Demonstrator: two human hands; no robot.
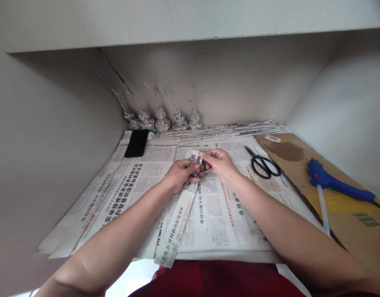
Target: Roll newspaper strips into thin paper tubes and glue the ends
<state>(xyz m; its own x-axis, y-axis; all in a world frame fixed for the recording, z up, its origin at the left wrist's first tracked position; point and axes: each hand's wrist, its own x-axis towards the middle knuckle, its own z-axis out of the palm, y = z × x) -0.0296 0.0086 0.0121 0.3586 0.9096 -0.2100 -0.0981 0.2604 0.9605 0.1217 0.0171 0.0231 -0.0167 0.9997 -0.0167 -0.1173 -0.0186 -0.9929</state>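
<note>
Both hands meet over the middle of the newspaper-covered table. My left hand (pixel 184 172) is closed on a newspaper strip (pixel 179 227), whose long tail hangs down towards me past the table's front edge. At its upper end the strip is bent or folded between my fingers. My right hand (pixel 219 162) pinches that same upper end from the other side, thumb and forefinger at its top corner. Fingers hide part of the fold, so its exact shape cannot be made out.
Several woven paper gourds (pixel 162 120) stand along the back wall, beside thin paper sticks (pixel 227 131). A black phone (pixel 136 143) lies at the left. Black scissors (pixel 264 165) rest on the newspaper (pixel 146 173) at right. A blue glue gun (pixel 338 181) lies on cardboard (pixel 289 150).
</note>
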